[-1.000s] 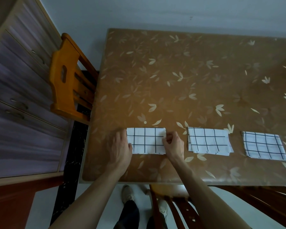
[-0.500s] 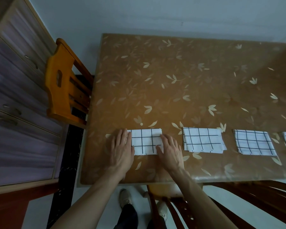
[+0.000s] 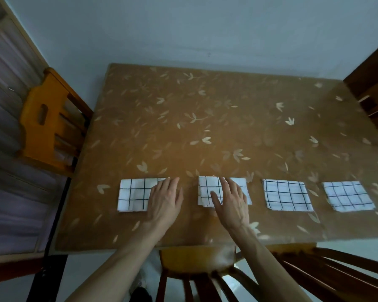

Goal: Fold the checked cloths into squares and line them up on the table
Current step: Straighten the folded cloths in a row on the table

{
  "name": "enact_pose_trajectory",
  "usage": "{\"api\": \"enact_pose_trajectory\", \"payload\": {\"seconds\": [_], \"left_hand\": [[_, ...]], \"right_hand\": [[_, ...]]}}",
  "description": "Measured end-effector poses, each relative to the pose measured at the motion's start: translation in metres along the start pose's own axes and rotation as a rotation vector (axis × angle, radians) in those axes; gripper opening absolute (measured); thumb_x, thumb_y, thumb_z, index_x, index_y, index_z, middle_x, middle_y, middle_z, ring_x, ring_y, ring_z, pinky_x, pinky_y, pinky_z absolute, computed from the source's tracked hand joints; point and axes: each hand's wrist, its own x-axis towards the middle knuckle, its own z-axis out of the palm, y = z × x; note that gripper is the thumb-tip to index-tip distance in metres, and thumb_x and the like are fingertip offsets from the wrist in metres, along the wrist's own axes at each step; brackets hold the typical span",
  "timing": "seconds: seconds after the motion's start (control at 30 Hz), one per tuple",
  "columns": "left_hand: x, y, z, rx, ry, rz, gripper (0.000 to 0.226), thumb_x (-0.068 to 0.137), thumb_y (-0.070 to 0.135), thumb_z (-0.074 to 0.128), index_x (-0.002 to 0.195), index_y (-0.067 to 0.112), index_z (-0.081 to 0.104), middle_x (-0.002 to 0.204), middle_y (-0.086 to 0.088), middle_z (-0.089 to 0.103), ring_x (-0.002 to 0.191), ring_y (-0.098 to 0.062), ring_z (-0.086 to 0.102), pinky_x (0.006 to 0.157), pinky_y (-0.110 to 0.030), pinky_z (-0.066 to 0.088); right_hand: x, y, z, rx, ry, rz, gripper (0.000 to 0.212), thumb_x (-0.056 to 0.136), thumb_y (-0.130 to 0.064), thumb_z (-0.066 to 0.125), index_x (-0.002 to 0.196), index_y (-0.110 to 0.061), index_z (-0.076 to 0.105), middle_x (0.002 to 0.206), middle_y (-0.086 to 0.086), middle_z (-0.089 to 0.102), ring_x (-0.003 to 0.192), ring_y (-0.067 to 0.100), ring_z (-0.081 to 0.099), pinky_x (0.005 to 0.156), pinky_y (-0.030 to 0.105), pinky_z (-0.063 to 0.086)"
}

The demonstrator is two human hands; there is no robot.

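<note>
Left hand (image 3: 165,200): fingers straight and together, flat on right edge of the first folded cloth (image 3: 135,196). Right hand (image 3: 229,201): fingers spread, flat over the second cloth (image 3: 205,189). Further right of it, third cloth (image 3: 286,195) and fourth cloth (image 3: 348,196), all in one row on counter (image 3: 205,118).
</note>
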Motion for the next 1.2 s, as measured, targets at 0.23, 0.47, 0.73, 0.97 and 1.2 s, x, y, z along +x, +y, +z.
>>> {"api": "enact_pose_trajectory", "payload": {"seconds": [0.23,0.47,0.73,0.97,1.2], "left_hand": [[-0.012,0.076,0.037,-0.124,-0.047,-0.325,0.040,0.106,0.038,0.045,0.141,0.020,0.051,0.133,0.000,0.061,0.120,-0.020,0.057,0.097,-0.037,0.051],[-0.005,0.109,0.080,-0.055,-0.122,-0.462,0.040,0.107,0.042,0.041,0.136,0.017,0.054,0.136,-0.005,0.055,0.125,-0.024,0.051,0.099,-0.035,0.049],[0.002,0.114,0.097,-0.093,-0.056,-0.525,0.034,0.106,0.033,0.047,0.137,0.020,0.054,0.133,-0.004,0.053,0.124,-0.025,0.051,0.098,-0.036,0.051],[-0.001,0.112,0.098,-0.157,-0.058,-0.583,0.025,0.103,0.026,0.055,0.127,0.020,0.057,0.120,0.000,0.062,0.110,-0.022,0.061,0.085,-0.036,0.056],[-0.004,0.111,0.103,-0.193,-0.022,-0.580,0.029,0.102,0.023,0.059,0.131,0.020,0.057,0.122,0.001,0.061,0.113,-0.021,0.060,0.087,-0.038,0.058]], "right_hand": [[0.014,0.075,-0.015,0.109,-0.080,0.054,0.060,0.106,-0.047,0.043,0.156,-0.015,0.033,0.153,0.006,0.046,0.142,0.030,0.041,0.111,0.047,0.042],[0.032,0.118,0.001,0.235,-0.168,0.171,0.063,0.105,-0.043,0.049,0.157,-0.010,0.033,0.151,0.016,0.046,0.138,0.035,0.045,0.113,0.047,0.042],[0.036,0.123,0.017,0.344,-0.160,0.199,0.055,0.101,-0.024,0.060,0.152,-0.012,0.042,0.148,0.013,0.040,0.136,0.034,0.043,0.113,0.044,0.041],[0.036,0.124,0.015,0.346,-0.178,0.141,0.057,0.102,-0.022,0.060,0.155,-0.016,0.040,0.154,0.012,0.036,0.143,0.032,0.039,0.115,0.042,0.038],[0.038,0.131,0.014,0.266,-0.223,0.072,0.060,0.100,-0.023,0.062,0.155,-0.019,0.038,0.150,0.011,0.039,0.138,0.032,0.042,0.113,0.043,0.044]]}}
